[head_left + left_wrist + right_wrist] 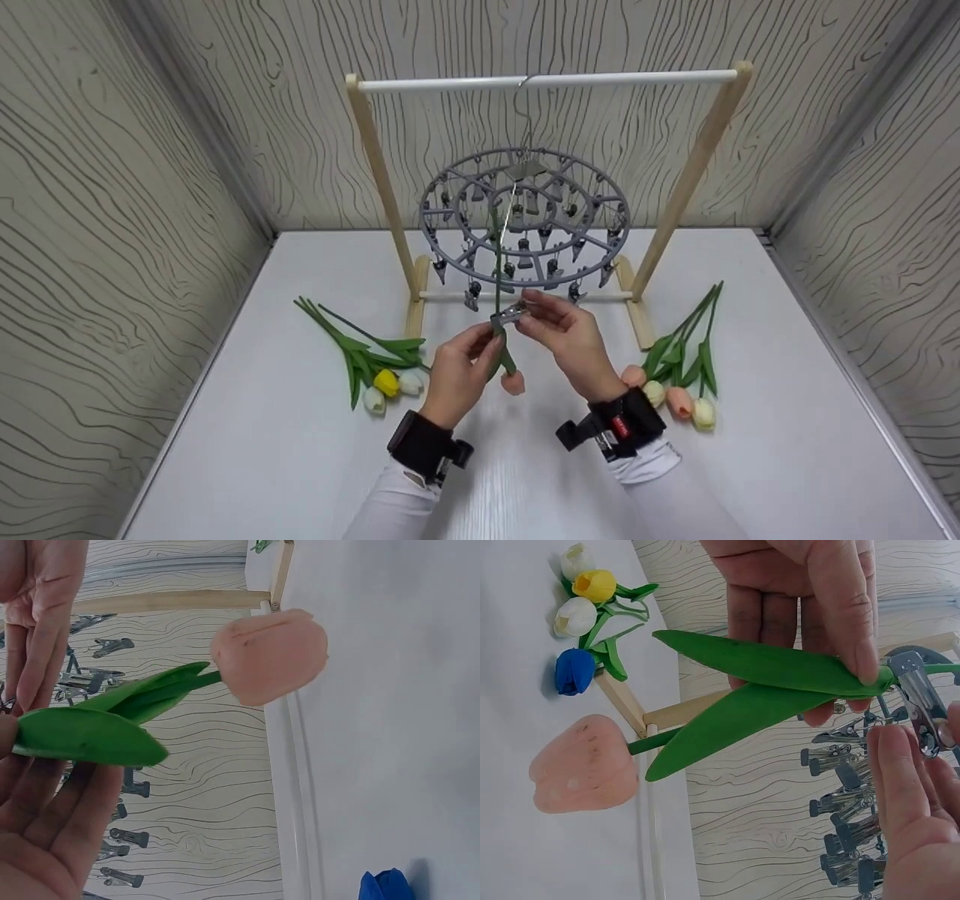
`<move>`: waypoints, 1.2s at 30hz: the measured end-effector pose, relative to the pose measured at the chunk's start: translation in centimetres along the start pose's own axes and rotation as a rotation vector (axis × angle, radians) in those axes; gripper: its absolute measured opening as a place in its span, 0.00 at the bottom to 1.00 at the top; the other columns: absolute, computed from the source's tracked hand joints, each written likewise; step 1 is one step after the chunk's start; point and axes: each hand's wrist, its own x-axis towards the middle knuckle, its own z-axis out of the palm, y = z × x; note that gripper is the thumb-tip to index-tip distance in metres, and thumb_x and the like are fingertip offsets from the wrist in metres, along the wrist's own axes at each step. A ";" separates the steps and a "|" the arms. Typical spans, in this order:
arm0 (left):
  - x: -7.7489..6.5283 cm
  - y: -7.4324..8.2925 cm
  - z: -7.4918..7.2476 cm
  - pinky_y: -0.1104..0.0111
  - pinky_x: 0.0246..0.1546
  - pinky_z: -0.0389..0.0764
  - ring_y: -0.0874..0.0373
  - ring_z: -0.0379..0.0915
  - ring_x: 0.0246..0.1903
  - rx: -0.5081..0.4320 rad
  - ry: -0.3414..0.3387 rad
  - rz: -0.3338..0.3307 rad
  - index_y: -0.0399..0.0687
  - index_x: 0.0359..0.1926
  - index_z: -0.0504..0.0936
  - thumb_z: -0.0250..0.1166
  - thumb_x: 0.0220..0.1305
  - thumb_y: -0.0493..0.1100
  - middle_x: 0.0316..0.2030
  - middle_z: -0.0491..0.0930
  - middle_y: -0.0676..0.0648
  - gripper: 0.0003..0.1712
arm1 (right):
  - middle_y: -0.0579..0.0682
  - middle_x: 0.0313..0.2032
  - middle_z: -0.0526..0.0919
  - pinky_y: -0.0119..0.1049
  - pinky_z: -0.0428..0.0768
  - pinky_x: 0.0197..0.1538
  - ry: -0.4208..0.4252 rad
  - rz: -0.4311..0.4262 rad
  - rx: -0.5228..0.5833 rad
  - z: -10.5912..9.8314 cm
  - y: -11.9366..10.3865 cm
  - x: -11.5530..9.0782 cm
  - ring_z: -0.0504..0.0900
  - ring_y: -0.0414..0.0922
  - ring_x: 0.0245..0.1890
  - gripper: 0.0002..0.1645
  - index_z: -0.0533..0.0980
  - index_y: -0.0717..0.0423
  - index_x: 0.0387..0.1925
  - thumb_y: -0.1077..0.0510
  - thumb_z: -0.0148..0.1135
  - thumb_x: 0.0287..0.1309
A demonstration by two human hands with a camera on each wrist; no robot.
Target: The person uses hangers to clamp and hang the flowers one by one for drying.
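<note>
A pink artificial tulip (513,382) hangs flower-down, its green stem (498,262) rising in front of the round grey clip hanger (429,232). My left hand (463,367) pinches the tulip by its leaves (765,667) near the stem. With thumb and fingers, my right hand (570,341) grips a metal-and-grey clip (922,701) by its handle end. In the right wrist view the clip's grey tip lies across the stem just past the leaf base; whether it bites on the stem I cannot tell. The pink flower (270,656) is large in the left wrist view.
The hanger, carrying several clips, hangs by a hook from the white rod (450,82) of a wooden stand (382,180). White and yellow tulips (386,382) and a blue one (575,672) lie at left. Pink and cream tulips (680,403) lie at right on the white table (787,450).
</note>
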 end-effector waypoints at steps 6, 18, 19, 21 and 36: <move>0.3 -0.5 0.3 0.61 0.52 0.89 0.48 0.89 0.48 -0.016 -0.011 -0.011 0.35 0.57 0.85 0.64 0.76 0.39 0.47 0.90 0.39 0.14 | 0.66 0.62 0.83 0.30 0.86 0.59 0.031 0.025 -0.020 -0.3 0.1 0.0 0.88 0.42 0.56 0.27 0.74 0.69 0.68 0.73 0.60 0.69; -0.1 -1.4 -0.3 0.58 0.59 0.86 0.44 0.87 0.56 0.012 -0.001 -0.047 0.32 0.68 0.78 0.64 0.77 0.40 0.57 0.87 0.35 0.25 | 0.68 0.55 0.87 0.27 0.87 0.52 0.170 0.073 -0.190 -1.5 0.1 -0.4 0.89 0.46 0.51 0.22 0.80 0.70 0.61 0.75 0.55 0.68; -0.1 -1.5 -0.4 0.58 0.59 0.86 0.44 0.87 0.56 0.014 -0.001 -0.054 0.33 0.68 0.78 0.64 0.77 0.41 0.58 0.87 0.36 0.25 | 0.68 0.55 0.87 0.25 0.86 0.52 0.173 0.073 -0.199 -1.7 0.1 -0.4 0.89 0.44 0.50 0.22 0.80 0.70 0.61 0.74 0.55 0.68; -0.2 -1.6 -0.5 0.58 0.60 0.86 0.44 0.86 0.56 0.017 -0.001 -0.060 0.33 0.68 0.78 0.64 0.77 0.41 0.58 0.87 0.36 0.25 | 0.68 0.55 0.87 0.25 0.86 0.52 0.173 0.074 -0.208 -2.1 0.0 -0.5 0.89 0.42 0.49 0.22 0.80 0.70 0.61 0.74 0.54 0.69; -2.5 -2.2 -1.7 0.67 0.47 0.89 0.51 0.89 0.44 0.084 0.002 -0.025 0.38 0.57 0.87 0.65 0.77 0.45 0.47 0.91 0.42 0.17 | 0.61 0.47 0.90 0.27 0.86 0.35 0.266 0.081 -0.446 -7.0 0.3 -2.6 0.86 0.34 0.37 0.18 0.86 0.64 0.51 0.68 0.51 0.73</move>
